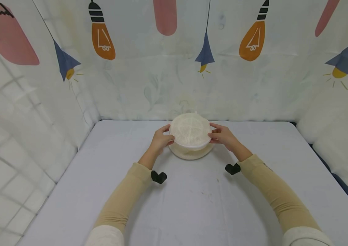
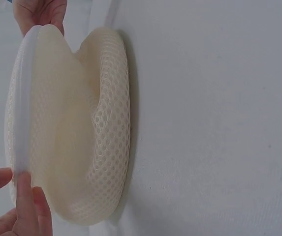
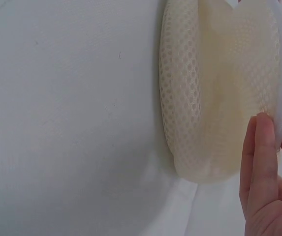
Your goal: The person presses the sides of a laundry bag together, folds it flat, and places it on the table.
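A round cream mesh laundry bag (image 1: 190, 130) stands on the table, its flat top disc tilted up toward the back. White zipper tape (image 2: 22, 105) runs along the edge of that disc. The lower part (image 3: 182, 73) is a honeycomb mesh that sags in soft folds against the tabletop. On the left side my left hand (image 1: 162, 138) pinches the disc's edge between thumb and fingers. Opposite it, my right hand (image 1: 221, 136) pinches the same edge, thumb on the outer face and fingers (image 3: 264, 147) against the side facing the lower part.
A white cloth covers the table (image 1: 189, 205), whose far edge lies just behind the bag. Behind rises a white curtain (image 1: 149, 78) printed with lamps and bulbs. Black heart-shaped pieces (image 1: 159, 177) sit at both sleeve cuffs.
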A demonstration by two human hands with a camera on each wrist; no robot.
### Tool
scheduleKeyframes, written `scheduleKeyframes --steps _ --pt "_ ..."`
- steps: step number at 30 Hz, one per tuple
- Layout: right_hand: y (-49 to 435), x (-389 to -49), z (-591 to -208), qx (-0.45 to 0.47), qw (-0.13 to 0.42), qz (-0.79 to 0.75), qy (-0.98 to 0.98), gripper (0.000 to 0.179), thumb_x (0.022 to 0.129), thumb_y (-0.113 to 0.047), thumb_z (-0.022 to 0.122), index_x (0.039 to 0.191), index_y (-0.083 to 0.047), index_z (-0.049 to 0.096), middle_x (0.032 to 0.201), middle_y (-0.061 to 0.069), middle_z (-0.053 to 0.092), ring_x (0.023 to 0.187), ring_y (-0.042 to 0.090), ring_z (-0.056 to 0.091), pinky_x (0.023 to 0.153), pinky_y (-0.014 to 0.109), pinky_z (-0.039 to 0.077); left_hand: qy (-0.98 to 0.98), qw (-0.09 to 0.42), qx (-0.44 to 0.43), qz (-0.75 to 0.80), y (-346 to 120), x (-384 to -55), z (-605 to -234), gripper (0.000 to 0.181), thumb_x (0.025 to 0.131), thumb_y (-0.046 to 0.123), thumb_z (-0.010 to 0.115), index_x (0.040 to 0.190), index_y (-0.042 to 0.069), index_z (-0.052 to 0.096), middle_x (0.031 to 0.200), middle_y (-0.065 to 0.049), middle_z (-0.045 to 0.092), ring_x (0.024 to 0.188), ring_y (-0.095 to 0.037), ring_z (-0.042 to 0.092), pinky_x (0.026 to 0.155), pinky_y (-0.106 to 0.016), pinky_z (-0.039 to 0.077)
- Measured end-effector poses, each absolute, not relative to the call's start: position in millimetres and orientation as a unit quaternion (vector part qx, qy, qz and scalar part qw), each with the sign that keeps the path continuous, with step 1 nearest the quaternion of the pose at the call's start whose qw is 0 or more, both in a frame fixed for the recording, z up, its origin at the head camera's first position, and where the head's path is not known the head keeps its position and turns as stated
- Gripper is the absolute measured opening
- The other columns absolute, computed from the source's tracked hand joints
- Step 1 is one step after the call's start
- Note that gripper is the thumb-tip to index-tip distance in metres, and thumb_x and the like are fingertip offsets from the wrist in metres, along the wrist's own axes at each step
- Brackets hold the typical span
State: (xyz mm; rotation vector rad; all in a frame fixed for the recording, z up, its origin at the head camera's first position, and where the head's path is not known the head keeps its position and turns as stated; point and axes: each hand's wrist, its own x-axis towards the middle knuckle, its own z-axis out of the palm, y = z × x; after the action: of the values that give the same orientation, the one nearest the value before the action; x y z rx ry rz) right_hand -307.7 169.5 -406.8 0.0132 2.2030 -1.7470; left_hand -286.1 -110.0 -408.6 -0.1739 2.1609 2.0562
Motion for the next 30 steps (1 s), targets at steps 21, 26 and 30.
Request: scheduleKeyframes --steps 21,26,30 --pt "170.1 -308.9 -420.1 -0.009 0.175 -0.640 0.748 0.071 0.101 -0.001 0.062 0.163 -0.007 0.027 0.125 0.016 0.051 0.083 0.010 0.064 0.080 0.025 0.058 0.721 0.084 -0.067 0.684 -111.2 -282.4 -413.7 0.071 0.093 -0.012 0.061 0.158 0.005 0.039 0.154 -0.018 0.037 0.104 -0.024 0.059 0.091 -0.030 0.056" --pt "169.9 -307.5 -420.6 -0.004 0.176 -0.641 0.747 0.071 0.101 -0.001 0.062 0.163 -0.008 0.027 0.123 0.015 0.050 0.081 0.009 0.063 0.080 0.025 0.058 0.721 0.083 -0.067 0.684 -110.4 -283.6 -416.1 0.071 0.093 -0.013 0.061 0.158 0.005 0.039 0.154 -0.017 0.038 0.104 -0.024 0.059 0.093 -0.032 0.055" --pt "169.4 -305.9 -417.9 -0.004 0.174 -0.640 0.748 0.071 0.101 -0.001 0.063 0.163 -0.007 0.027 0.123 0.016 0.051 0.079 0.009 0.063 0.079 0.024 0.058 0.722 0.081 -0.070 0.684 -109.9 -284.0 -416.0 0.072 0.092 -0.013 0.060 0.158 0.005 0.039 0.154 -0.018 0.038 0.103 -0.024 0.058 0.094 -0.034 0.055"
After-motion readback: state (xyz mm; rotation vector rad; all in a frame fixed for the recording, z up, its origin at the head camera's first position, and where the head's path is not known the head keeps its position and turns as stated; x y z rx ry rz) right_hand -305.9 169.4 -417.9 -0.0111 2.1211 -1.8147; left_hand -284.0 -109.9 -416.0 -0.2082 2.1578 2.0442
